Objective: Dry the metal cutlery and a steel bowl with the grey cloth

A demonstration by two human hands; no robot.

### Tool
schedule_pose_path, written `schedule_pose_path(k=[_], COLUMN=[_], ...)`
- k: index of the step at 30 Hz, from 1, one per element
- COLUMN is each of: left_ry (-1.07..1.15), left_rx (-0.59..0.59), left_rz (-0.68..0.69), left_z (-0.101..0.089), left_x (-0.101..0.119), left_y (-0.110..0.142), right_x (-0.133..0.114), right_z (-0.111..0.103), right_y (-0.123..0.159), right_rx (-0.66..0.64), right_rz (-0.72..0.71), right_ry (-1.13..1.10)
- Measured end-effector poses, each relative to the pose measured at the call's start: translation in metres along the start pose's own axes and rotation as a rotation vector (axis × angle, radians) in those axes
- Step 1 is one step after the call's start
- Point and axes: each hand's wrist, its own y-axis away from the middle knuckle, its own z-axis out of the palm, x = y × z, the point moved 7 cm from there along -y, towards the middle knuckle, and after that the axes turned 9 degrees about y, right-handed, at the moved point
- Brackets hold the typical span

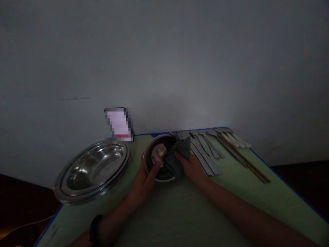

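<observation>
A shiny metal bowl is held tilted over the middle of the table, its inside facing me. My left hand grips its left rim, thumb over the edge and fingers behind. My right hand is closed on a dark grey-green cloth, which lies over the right side of the bowl and partly inside it. The fingers under the cloth are hidden.
Stacked metal basins stand on the left of the green table. A phone leans on the wall behind. To the right lie several table knives, forks, wooden chopsticks and white spoons.
</observation>
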Motion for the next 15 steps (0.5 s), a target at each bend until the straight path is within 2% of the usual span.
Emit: schedule_pose_path(k=[4,8,10,15], left_ry=[0.066,0.167,0.234,0.329], left_rx=[0.067,0.108,0.062,-0.066], left_rz=[-0.19,-0.325,-0.295,-0.124], left_z=[-0.008,-0.013,-0.01,-0.004], left_x=[-0.011,-0.023,-0.025,-0.022], left_y=[-0.006,-0.011,-0.013,-0.005], right_x=[-0.008,-0.01,-0.009,-0.007], right_z=[-0.001,-0.001,-0.002,-0.002], right_y=[0.009,0.017,0.017,0.005], right_rx=[0.133,0.239,0.246,0.114], right_rz=[-0.144,-0.205,-0.201,-0.195], right_ry=[0.166,0.212,0.235,0.204])
